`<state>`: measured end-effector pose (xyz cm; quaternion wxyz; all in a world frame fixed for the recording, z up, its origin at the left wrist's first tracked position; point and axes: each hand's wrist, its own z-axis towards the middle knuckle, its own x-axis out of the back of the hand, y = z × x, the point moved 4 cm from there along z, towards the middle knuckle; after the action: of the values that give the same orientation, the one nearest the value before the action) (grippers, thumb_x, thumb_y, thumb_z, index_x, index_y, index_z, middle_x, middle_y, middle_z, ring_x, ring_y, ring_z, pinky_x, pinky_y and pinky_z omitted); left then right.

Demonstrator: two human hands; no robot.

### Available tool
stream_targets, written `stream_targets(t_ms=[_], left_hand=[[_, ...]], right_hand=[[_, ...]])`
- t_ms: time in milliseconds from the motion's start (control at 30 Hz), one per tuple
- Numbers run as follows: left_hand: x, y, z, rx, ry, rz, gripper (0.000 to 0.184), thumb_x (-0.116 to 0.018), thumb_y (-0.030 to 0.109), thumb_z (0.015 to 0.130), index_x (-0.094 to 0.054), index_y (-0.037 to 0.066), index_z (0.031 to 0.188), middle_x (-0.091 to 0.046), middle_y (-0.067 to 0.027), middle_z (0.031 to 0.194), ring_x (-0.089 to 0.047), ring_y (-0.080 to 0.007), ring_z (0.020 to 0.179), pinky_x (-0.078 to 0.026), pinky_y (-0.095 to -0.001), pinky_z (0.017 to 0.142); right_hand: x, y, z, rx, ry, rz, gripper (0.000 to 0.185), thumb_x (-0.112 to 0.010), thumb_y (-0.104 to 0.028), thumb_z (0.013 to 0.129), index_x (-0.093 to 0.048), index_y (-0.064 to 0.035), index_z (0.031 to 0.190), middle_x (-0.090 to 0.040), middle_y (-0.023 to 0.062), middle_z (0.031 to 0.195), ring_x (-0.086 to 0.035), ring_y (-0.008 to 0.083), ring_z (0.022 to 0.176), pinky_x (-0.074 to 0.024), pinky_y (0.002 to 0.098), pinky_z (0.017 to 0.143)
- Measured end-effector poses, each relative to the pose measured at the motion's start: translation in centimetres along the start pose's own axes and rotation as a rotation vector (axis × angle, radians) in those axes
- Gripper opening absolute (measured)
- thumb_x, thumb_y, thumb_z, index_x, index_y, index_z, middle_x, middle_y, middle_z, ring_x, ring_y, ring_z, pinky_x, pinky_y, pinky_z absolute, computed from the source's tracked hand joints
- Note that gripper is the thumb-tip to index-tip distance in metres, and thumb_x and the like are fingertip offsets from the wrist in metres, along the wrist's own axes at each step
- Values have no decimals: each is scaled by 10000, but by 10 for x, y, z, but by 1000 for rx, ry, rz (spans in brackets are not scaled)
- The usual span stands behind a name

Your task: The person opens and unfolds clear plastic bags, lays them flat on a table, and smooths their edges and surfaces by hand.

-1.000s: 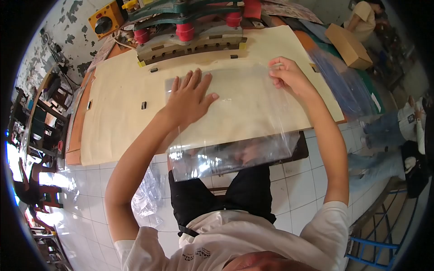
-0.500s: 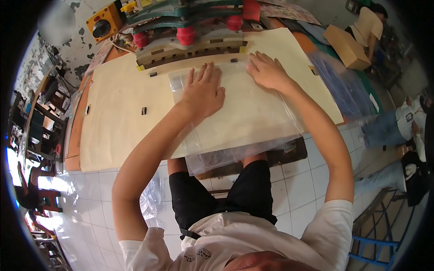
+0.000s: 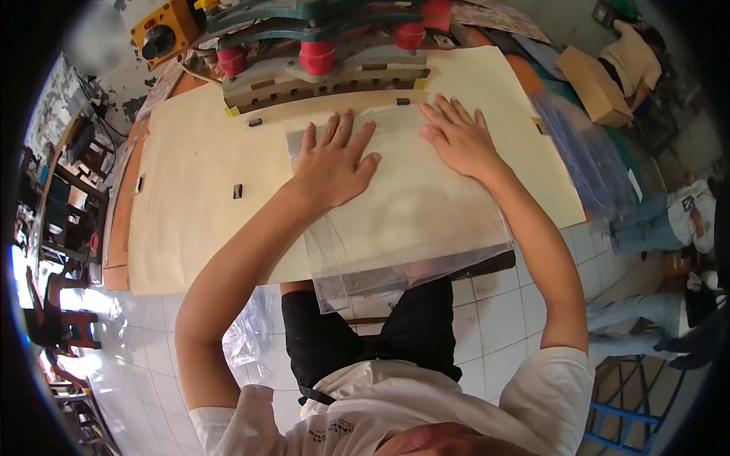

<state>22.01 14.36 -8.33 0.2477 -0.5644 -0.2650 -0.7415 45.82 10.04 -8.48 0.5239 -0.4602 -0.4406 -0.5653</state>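
A clear plastic sheet (image 3: 411,205) lies on the cream-coloured board (image 3: 190,152), and its near end hangs past the board's edge above my legs. My left hand (image 3: 334,163) rests flat on the left part of the sheet, fingers spread. Toward the sheet's far right corner, my right hand (image 3: 460,140) lies with its fingers stretched out and apart. Beyond both hands stands a green press (image 3: 304,30) with red cylindrical parts (image 3: 317,57) and a metal bar (image 3: 327,87) low over the board. Small dark blocks sit on the board, one of them (image 3: 238,191) left of my left hand.
A yellow control box (image 3: 163,34) with a black knob is at the back left. Blue-tinted plastic sheets (image 3: 582,156) lie at the right, near a cardboard box (image 3: 593,85). Crumpled clear plastic (image 3: 247,334) is on the tiled floor. Other people are at the right.
Both hands have come slightly nearer to me, and their fingers are more spread. The plastic sheet has shifted toward me, its near end hanging lower.
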Motion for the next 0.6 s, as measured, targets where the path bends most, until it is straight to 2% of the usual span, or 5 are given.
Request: stream_targets(t_ms=[100,300,367,600], left_hand=[[4,1,-1,7,-2,-12,609,-366,466,1016,-346,155,1539,-264,-224,1600,-220,-410,1491,-163,-600,1189],[-5,13,15,1,-6,15,620,-370,457,1017,-381,61,1494,-286,-231,1588,-226,-404,1491,-155,-609,1187],[-11,28,27,-145,53,-89,644,-382,481,1008,-396,38,1476,-296,-224,1586,-231,-387,1493,-153,-601,1191],[-14,19,27,-58,70,-75,701,-397,551,991,-384,73,1503,-301,-213,1589,-255,-373,1487,-174,-553,1203]], right_hand=[[0,-1,0,-15,-6,21,594,-316,-567,1028,-364,-272,1541,-241,95,1639,-216,313,1510,-130,630,1181],[2,-4,-1,-20,-24,28,566,-327,-551,1030,-380,-293,1531,-245,89,1640,-212,323,1512,-130,640,1173],[0,-4,0,-17,-23,32,562,-332,-550,1030,-380,-299,1531,-247,88,1639,-212,321,1512,-132,637,1173],[0,-2,0,-21,-12,31,569,-356,-558,1023,-368,-307,1533,-251,87,1638,-208,314,1514,-147,626,1173]])
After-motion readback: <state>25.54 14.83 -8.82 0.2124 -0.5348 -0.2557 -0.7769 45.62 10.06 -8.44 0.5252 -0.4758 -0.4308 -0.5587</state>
